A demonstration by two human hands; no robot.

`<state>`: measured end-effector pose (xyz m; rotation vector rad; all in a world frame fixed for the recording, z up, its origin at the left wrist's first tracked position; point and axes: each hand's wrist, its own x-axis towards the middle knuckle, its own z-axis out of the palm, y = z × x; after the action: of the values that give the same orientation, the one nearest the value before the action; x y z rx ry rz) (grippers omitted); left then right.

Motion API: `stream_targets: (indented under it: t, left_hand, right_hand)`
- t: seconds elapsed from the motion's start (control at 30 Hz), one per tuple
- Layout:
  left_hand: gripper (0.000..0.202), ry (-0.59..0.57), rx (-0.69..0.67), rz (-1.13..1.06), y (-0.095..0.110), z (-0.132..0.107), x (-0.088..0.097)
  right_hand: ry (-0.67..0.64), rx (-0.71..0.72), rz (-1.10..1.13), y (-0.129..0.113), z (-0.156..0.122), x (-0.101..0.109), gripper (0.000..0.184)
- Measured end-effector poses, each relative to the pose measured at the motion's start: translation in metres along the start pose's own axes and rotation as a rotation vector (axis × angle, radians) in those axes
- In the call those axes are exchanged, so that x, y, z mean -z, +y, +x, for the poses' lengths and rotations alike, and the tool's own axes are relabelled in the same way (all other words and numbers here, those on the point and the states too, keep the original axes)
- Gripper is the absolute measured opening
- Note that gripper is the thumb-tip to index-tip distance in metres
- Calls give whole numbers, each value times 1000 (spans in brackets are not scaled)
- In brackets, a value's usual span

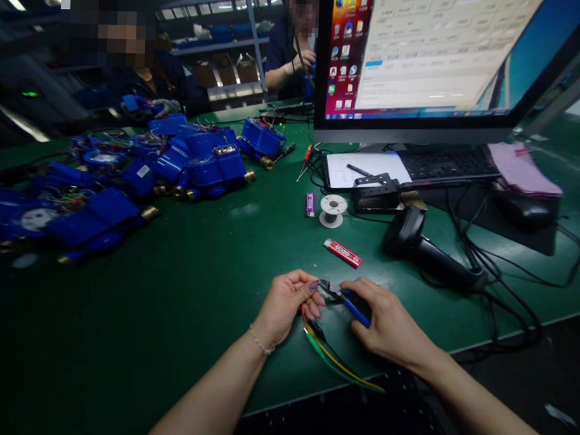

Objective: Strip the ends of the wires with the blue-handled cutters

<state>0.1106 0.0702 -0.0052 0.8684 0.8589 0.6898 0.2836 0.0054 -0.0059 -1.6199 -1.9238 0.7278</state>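
My left hand (287, 303) is closed in a pinch on thin wires (330, 355), coloured yellow, green and black, which trail down over the table's front edge. A green clip-like sleeve (315, 344) sits on one of them. In my right hand (386, 319) is a pair of pliers (356, 308) with blue handles. The jaws of the pliers reach my left fingertips; what lies between the jaws is too small to make out. Just beyond the hands lies a red lighter (343, 252), and behind it a purple lighter (310, 205) beside a white spool of wire (333, 210).
Several blue metal-fitted units (197, 160) crowd the left of the green table (211, 291). A black barcode scanner (431, 251) and tangled cables lie right, near a keyboard (448, 166), mouse (528, 210) and monitor (448, 58). A screwdriver (307, 156) lies farther back. Two people are across the table.
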Motion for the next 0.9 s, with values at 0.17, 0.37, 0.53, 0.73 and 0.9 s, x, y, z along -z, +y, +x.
stream_targets:
  t: [0.17,0.37,0.53,0.73,0.9]
  left_hand:
    - [36,2,6,-8,1,-1,0]
    - [36,-1,6,-11,0,-1,0]
    - [34,-10,-1,-18,0,-1,0]
    - [34,-12,-9,-22,-1,-2,1]
    - [33,-1,-27,20,-2,-1,2]
  right_hand:
    - [-15,-11,25,-1,0,0,47]
    - [-8,-4,41,-2,1,-1,44]
    - [14,1,4,-2,1,-3,44]
    - [33,24,-22,-1,-2,-3,40]
    - [43,33,-77,0,-2,-2,39]
